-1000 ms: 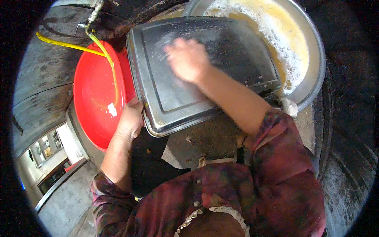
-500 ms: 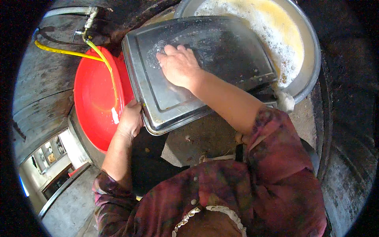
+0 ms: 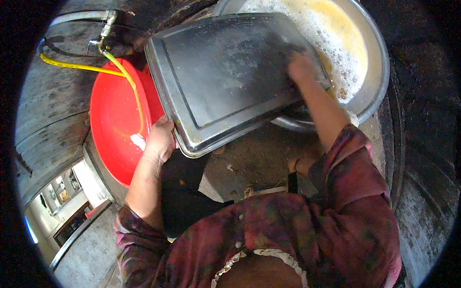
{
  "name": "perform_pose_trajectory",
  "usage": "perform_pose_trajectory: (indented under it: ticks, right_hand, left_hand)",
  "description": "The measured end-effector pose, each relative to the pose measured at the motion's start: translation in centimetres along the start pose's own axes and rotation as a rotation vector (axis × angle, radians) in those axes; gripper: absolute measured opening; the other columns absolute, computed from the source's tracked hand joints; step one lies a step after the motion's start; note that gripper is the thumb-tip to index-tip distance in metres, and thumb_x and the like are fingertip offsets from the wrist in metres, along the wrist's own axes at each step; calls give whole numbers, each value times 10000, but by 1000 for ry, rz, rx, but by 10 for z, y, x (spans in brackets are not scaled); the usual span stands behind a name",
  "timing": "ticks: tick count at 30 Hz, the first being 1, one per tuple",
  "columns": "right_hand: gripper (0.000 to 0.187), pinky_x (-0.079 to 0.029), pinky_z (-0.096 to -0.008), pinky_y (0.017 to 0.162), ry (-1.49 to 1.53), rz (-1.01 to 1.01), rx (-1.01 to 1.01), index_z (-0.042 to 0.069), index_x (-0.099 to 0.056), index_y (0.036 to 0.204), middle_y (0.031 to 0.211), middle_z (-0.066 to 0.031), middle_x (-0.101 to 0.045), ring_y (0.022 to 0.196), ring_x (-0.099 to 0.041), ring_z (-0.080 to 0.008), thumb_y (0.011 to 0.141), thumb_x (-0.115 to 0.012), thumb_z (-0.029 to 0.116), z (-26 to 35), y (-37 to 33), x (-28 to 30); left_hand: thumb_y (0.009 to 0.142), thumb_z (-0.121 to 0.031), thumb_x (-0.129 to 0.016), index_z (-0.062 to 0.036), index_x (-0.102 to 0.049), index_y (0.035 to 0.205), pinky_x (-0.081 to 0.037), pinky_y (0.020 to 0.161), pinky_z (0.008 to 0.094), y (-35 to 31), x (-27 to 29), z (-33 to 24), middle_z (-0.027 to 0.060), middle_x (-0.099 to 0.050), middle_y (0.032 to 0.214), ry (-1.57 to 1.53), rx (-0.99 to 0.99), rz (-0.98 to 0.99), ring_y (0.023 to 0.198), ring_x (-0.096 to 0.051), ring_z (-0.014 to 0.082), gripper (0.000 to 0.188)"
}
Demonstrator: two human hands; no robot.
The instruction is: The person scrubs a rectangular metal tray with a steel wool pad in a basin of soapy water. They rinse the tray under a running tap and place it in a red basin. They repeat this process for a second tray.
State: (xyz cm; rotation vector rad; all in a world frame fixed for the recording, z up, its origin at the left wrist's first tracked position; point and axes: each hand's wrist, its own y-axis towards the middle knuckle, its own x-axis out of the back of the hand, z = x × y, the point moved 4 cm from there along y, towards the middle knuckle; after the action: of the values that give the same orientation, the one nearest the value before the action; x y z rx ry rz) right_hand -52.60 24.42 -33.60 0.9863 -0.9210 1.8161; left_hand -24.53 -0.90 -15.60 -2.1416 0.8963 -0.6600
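The left hand (image 3: pixel 162 138) grips a metal tray (image 3: pixel 225 74) overlapping a sudsy basin (image 3: pixel 379 79), the right hand (image 3: pixel 301 68) too blurred to tell its grip.

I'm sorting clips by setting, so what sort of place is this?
Probably a simple washing-up area: there's a wide metal basin of foamy water, a red tub, and a yellow hose leading from a tap into that tub.
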Motion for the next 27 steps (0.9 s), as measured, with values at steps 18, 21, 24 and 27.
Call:
perform_pose_trajectory:
  ticks: [18,21,24,27]
  right_hand:
    - [324,-443,-468,859,-200,-20,-195,121,-565,1119,1050,-175,-582,1032,-539,-336,849,-452,260,-83,-18,0]
    - [328,-428,-471,878,-159,24,-334,102,-571,1096,1029,-184,-585,1021,-543,-330,851,-454,285,-105,-21,-15]
    - [310,-434,-477,863,-36,21,-186,94,-607,1008,986,-182,-591,1013,-544,-339,842,-470,317,2,-30,-4]
    - [269,-464,-464,682,170,-211,303,80,-616,963,879,-165,-554,775,-551,-347,747,-559,231,130,-65,23]
  left_hand:
    - [920,-83,-281,43,-376,1236,-461,887,400,7,8,-3,179,-513,1180,3,-33,156,1023,-558,272,353]
    - [918,-66,-279,24,-435,1172,-468,865,378,14,6,-1,160,-563,1084,-31,-62,110,971,-577,258,311]
    - [927,-86,-297,27,-466,1134,-441,899,388,21,25,-7,157,-570,1073,-44,-66,89,1011,-555,258,290]
    - [956,-198,-311,22,-452,1145,-408,933,406,33,31,-13,161,-541,1127,-293,-88,107,1032,-536,264,323]
